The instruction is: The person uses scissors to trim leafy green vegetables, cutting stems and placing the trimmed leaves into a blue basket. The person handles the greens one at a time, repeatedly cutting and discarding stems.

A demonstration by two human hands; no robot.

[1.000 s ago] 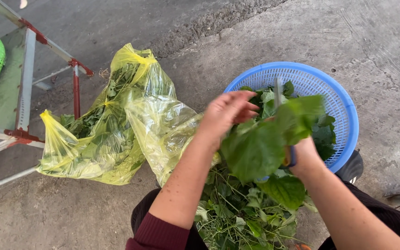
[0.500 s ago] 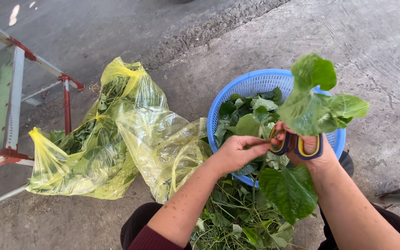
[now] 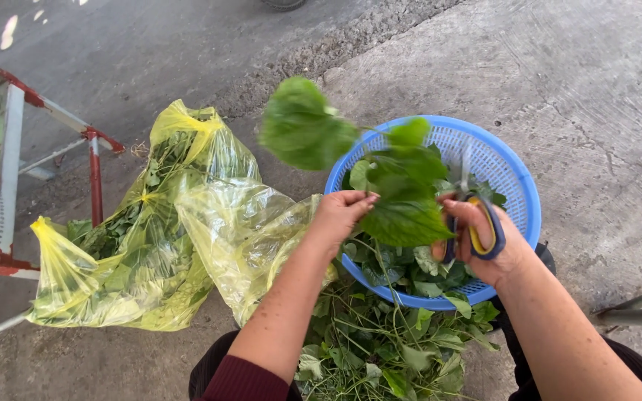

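Leaf trimming over blue basket [image 3: 518, 186].
Left hand [image 3: 339, 215] fingers pinched on leafy stem [image 3: 403, 193]; right hand [image 3: 488, 245] fingers closed through scissors [image 3: 477, 223] handles beside it.

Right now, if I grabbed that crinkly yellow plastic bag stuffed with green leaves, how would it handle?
The yellow plastic bag would probably sag and crumple: its thin film lies wrinkled. It is likely light, holding only leaves, and some might spill from its open end.

Left hand [image 3: 339, 215] holds leafy stem [image 3: 403, 197]; right hand [image 3: 488, 249] grips scissors [image 3: 477, 223].
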